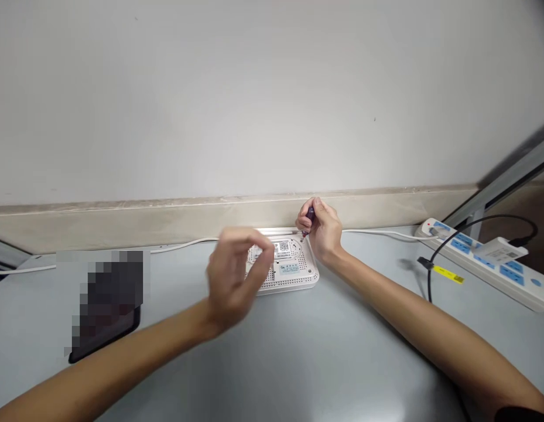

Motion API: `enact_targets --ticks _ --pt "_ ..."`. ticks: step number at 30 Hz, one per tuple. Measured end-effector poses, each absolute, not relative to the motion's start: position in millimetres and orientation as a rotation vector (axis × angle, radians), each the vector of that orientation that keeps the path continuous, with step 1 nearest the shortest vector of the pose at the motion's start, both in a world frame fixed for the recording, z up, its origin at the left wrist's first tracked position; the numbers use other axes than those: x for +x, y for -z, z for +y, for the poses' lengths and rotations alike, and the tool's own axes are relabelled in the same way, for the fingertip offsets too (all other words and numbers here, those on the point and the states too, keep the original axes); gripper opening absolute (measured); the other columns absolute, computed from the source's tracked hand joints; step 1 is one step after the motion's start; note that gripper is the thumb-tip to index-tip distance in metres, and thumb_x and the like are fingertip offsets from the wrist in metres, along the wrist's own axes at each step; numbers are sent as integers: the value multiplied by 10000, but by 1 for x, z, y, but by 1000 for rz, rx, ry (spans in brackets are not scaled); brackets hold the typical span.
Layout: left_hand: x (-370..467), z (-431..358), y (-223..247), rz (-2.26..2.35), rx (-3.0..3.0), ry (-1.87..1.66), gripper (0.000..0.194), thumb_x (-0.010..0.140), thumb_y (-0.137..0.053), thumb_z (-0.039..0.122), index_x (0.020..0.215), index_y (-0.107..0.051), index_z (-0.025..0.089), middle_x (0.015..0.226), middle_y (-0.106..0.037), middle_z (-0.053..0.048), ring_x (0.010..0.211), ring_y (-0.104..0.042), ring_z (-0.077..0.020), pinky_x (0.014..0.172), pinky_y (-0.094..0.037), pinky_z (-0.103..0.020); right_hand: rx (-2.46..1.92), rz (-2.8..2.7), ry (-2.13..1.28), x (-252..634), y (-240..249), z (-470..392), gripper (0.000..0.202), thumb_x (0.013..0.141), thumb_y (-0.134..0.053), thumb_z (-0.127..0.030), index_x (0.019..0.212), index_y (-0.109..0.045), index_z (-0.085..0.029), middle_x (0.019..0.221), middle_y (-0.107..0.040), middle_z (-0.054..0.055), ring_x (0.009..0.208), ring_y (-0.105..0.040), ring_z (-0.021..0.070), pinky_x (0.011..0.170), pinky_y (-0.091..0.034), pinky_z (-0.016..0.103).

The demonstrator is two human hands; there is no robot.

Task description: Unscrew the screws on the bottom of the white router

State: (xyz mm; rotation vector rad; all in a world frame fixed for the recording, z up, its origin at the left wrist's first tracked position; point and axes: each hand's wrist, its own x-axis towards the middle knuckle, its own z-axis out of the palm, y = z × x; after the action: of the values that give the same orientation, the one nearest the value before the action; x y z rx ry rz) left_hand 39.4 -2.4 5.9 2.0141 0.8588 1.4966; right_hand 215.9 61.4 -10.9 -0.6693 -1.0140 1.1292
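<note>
A white router-like box (293, 284) lies flat on the table against the wall, its vented underside with printed labels facing up. My right hand (327, 231) is closed around the dark purplish handle of a small screwdriver (310, 215). The screwdriver slants down at the box's far right corner; I cannot tell whether its tip touches. Over the left part of the box hovers my left hand (232, 272), blurred, with thumb and forefinger brought together. Whatever is between those fingertips, if anything, is too small to make out. That hand hides the box's left end.
A white power strip (486, 264) with blue sockets lies at the right, with a white adapter (500, 252) and a black cable (430, 275) carrying a yellow tag. At left is a dark, partly pixelated flat device (109, 337). A white cable (184, 245) runs along the wall.
</note>
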Motion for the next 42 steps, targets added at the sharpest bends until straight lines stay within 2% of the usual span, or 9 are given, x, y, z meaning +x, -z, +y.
enact_targets --ticks 3,5,8,17,22,27,33,36,42 --pt "52 36 -5 1042 2044 -1258 17 875 -507 199 873 -519 188 786 -557 -5 736 -560 -131 671 -471 -268 -629 -1005 -1140 216 12 63 379 895 -489 -519 679 -483 -207 500 -343 -64 423 -295 82 421 -240 225" --pt "56 53 1 1154 2200 -868 63 847 -485 175 851 -542 201 650 -516 32 597 -493 -116 561 -397 -246 -636 -1016 -1136 216 12 63 388 895 -486 -529 675 -474 -210 499 -329 -68 421 -293 82 421 -238 224" --pt "58 60 12 1267 2485 -643 89 848 -466 185 822 -549 202 622 -510 31 565 -459 -124 539 -324 -260 -667 -1022 -1140 217 10 63 403 892 -479 -524 635 -446 -214 481 -284 -75 415 -261 83 420 -218 226" --pt "57 54 20 1234 2695 -637 160 902 -443 230 831 -576 175 693 -568 -8 631 -498 -139 573 -324 -270 -808 -1171 -1137 222 1 62 501 853 -510 -503 487 -313 -224 447 -239 -62 406 -201 78 412 -200 248" --pt "57 54 20 1274 2742 -605 131 894 -455 216 866 -574 170 697 -579 -13 650 -519 -153 587 -341 -278 -835 -1242 -1052 223 4 64 464 895 -447 -470 509 -379 -222 464 -337 -41 412 -315 96 420 -257 256" --pt "54 53 24 1267 2820 -593 133 906 -440 215 895 -565 171 732 -593 -28 690 -541 -173 610 -373 -292 -995 -1511 -543 229 4 61 418 972 -338 -393 614 -460 -214 585 -476 0 547 -445 134 555 -340 278" --pt "52 50 27 1298 2999 -623 187 925 -407 217 881 -583 172 753 -603 -55 746 -561 -201 669 -391 -326 -1473 -1946 149 241 -13 61 309 959 -381 -325 684 -461 -210 558 -475 13 522 -395 155 553 -220 297" --pt "52 49 27 1323 3035 -626 192 926 -408 222 884 -589 173 754 -605 -54 747 -561 -206 677 -386 -338 -1571 -2126 137 244 -26 57 260 953 -397 -290 721 -481 -207 523 -494 19 479 -393 157 540 -196 299" --pt "51 49 27 1305 2841 -792 140 890 -443 184 940 -574 186 835 -620 -30 714 -559 -164 627 -380 -294 -1428 -2338 44 247 -38 46 126 929 -406 -150 859 -498 -200 722 -642 55 576 -497 171 564 -241 295"
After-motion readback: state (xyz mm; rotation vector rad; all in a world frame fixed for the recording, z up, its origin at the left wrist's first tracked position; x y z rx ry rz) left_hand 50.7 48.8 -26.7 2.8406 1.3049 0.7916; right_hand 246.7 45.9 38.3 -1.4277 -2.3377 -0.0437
